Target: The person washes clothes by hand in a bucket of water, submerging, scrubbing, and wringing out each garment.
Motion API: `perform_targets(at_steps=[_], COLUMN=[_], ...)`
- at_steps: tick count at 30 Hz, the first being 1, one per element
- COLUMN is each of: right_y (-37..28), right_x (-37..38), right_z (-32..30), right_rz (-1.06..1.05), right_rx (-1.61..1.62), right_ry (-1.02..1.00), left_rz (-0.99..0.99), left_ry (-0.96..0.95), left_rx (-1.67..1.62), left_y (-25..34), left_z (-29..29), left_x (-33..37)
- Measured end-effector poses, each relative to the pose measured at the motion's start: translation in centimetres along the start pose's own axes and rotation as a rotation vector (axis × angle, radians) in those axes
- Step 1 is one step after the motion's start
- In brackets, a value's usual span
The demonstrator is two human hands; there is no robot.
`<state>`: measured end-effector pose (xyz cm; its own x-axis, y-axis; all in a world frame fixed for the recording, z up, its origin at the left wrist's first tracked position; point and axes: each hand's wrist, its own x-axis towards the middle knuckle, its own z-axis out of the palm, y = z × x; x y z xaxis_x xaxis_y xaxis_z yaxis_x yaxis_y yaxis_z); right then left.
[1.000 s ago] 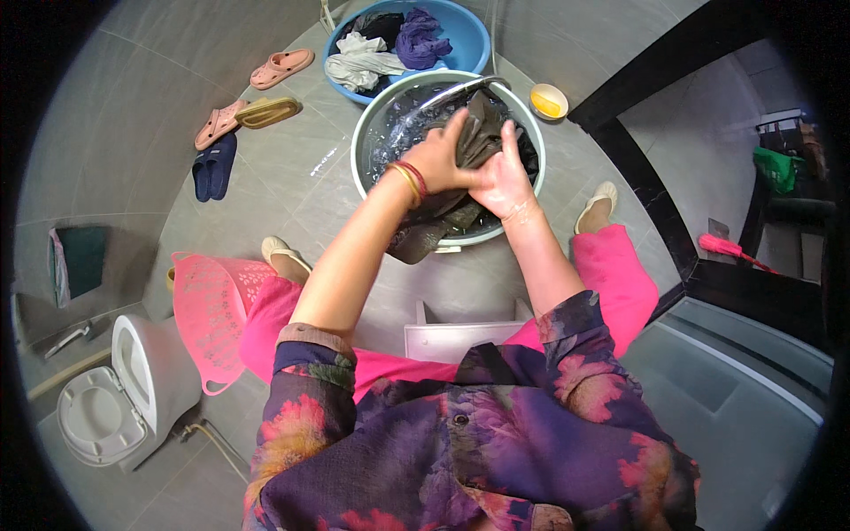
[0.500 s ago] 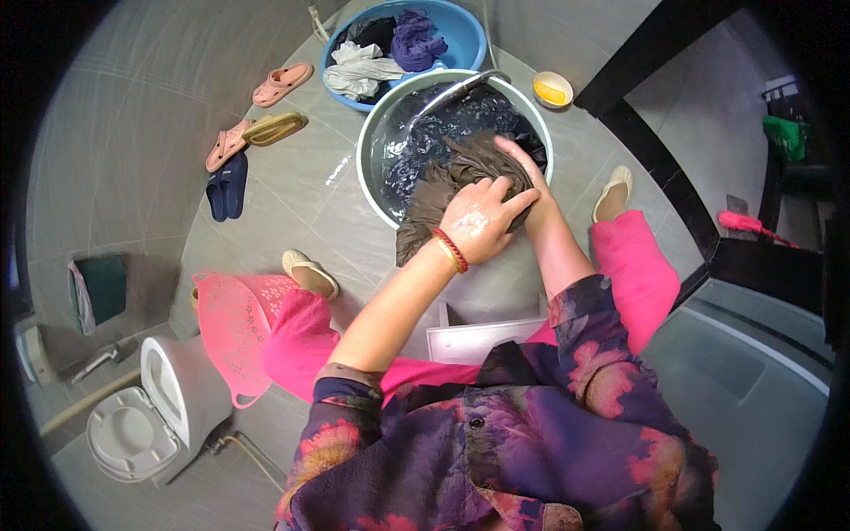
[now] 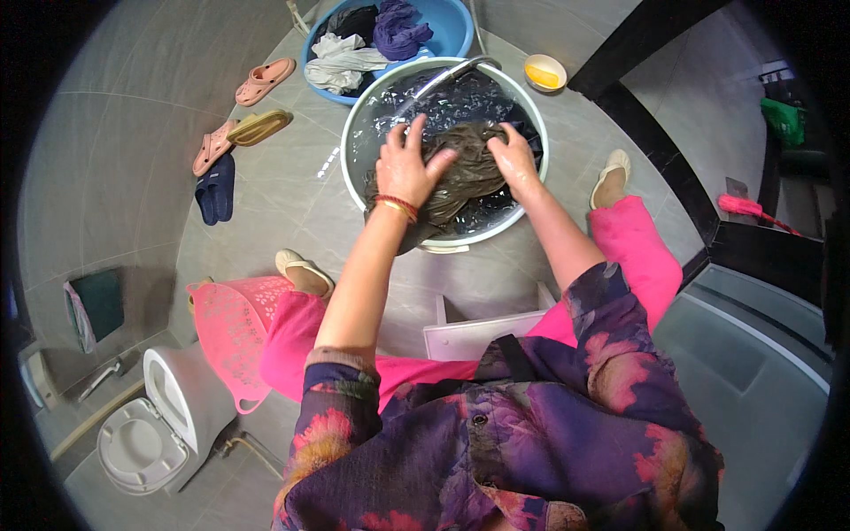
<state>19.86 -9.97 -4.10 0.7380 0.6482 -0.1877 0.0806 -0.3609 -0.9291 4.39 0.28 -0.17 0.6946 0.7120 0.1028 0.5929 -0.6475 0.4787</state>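
Note:
A brown wet cloth (image 3: 460, 168) lies bunched in a large pale-rimmed tub (image 3: 356, 190) of dark, bubbling water, part of it draped over the near rim. My left hand (image 3: 405, 170), with a red and gold bracelet at the wrist, is over the cloth's left side, its fingers spread and open. At the right side my right hand (image 3: 515, 164) is closed on a fold of the same cloth. More dark fabric shows in the water beside it. Across the far rim reaches a silvery metal spout or shower handle (image 3: 443, 80).
Behind the tub, a blue basin (image 3: 453, 31) holds purple, grey and black clothes. A bowl with a yellow piece (image 3: 544, 73) sits to the right. Slippers (image 3: 215, 188) line the left wall. Near my legs are a pink basket (image 3: 232, 323), a toilet (image 3: 190, 403) and a low stool (image 3: 482, 336).
My hands have moved apart; the left has gone left and opened its fingers. The cloth has gone from bunched between both hands to lying spread lower in the tub.

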Motion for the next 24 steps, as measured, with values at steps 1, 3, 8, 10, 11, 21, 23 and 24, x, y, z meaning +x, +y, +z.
perform_targets(at_steps=[1,3,8,10,11,21,23,24], right_y=[0.1,-0.3,-2.4,-2.1,-2.1,-0.6,-4.3,-5.5], right_x=[0.6,1.5,1.2,1.9,2.3,4.7,3.9,4.3], right_z=[-0.9,-0.4,1.8,2.4,2.7,1.3,0.6,0.3], right_rz=[0.014,0.056,0.038,0.073,0.099,0.311,0.388,0.328], right_rx=[-0.109,-0.431,-0.769,-0.803,-0.833,0.633,0.814,0.835], right_ry=[-0.037,-0.045,-0.114,-0.120,-0.128,-0.075,-0.074,-0.135], left_rz=[0.070,0.178,-0.026,-0.039,-0.056,-0.009,-0.240,-0.144], left_ry=[-0.026,-0.227,-0.481,-0.494,-0.501,-0.296,-0.462,-0.421], left_rx=[0.019,0.340,0.453,0.434,0.418,0.319,0.006,-0.063], left_y=[1.9,3.0,1.2,0.8,0.4,-0.2,-0.3,-1.6], left_z=[-0.4,0.2,3.0,4.0,4.4,2.7,1.1,1.0], left_x=[-0.9,-2.8,-0.6,0.0,0.4,0.8,1.8,2.5])
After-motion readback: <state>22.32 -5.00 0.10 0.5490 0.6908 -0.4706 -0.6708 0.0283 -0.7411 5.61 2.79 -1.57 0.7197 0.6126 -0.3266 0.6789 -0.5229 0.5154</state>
